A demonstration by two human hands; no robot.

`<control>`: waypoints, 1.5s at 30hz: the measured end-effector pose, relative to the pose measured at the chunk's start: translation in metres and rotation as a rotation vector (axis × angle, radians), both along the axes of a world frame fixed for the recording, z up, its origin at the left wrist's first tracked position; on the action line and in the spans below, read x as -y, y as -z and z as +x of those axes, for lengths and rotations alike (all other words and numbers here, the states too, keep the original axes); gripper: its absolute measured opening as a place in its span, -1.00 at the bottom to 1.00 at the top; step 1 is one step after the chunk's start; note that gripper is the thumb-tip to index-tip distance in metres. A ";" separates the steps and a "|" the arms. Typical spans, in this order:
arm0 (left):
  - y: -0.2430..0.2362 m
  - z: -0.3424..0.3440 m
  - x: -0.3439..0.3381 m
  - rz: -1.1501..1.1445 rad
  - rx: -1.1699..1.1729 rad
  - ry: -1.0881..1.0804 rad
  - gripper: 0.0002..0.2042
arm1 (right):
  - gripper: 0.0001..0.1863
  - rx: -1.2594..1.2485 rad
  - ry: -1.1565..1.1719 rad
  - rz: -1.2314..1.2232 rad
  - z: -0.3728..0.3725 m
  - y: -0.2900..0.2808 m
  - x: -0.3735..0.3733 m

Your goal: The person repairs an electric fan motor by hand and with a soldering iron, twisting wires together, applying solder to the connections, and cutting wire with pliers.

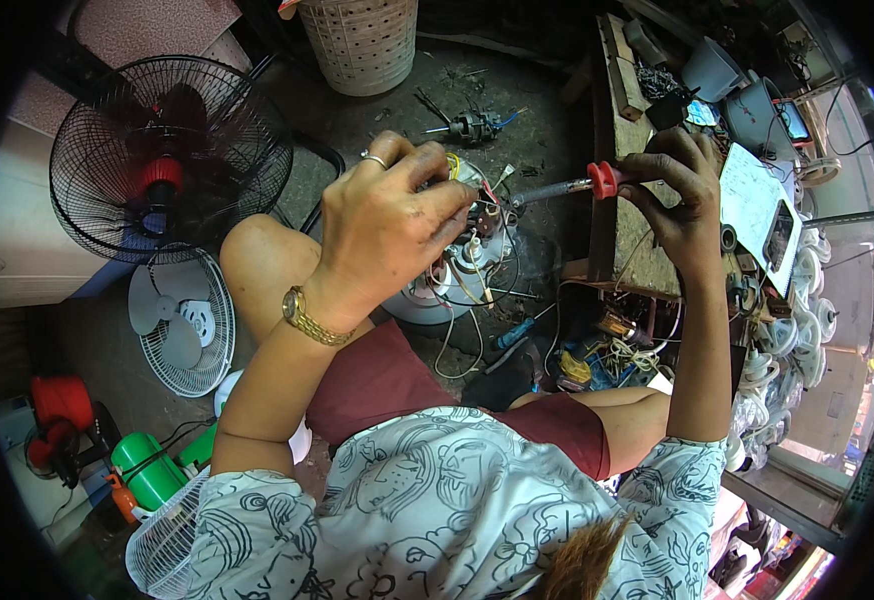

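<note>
Currently, the right hand point(672, 190) pinches a red-handled soldering iron point(567, 187), which points toward the curled left hand point(387, 205), whose contents I cannot tell; beneath lies a wired white assembly point(472, 252).

Passage: gap between left hand point(389, 205) and wooden bench point(635, 245) | Crossing it: red-handled tool point(563, 188) | Beyond: loose motor point(474, 126), perforated bin point(362, 50) | Far left, obstacle: caged fan point(162, 172)

Dk floor point(542, 130) L of wooden bench point(629, 235): perforated bin point(362, 55), bare motor point(474, 126), round fan base point(425, 309) w/ wires point(477, 285) &, farther L, white fan grille point(197, 362). Bench top: wood block point(624, 75) + grey tub point(711, 72) at far end.
</note>
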State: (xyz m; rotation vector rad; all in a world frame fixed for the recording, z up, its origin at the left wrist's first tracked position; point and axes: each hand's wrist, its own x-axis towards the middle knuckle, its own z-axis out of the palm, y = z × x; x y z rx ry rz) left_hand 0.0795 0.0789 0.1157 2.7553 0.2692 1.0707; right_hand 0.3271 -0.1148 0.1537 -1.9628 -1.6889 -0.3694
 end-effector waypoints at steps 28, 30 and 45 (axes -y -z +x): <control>-0.001 0.002 0.005 0.044 0.003 -0.016 -0.81 | -0.65 -0.007 0.002 0.016 -0.001 0.000 -0.001; -0.001 0.002 0.005 0.049 0.001 -0.016 -0.81 | -0.65 -0.014 0.000 0.015 -0.001 0.000 -0.001; -0.001 0.002 0.009 0.073 -0.015 -0.046 -0.92 | -0.65 -0.001 0.004 0.015 -0.001 -0.001 -0.001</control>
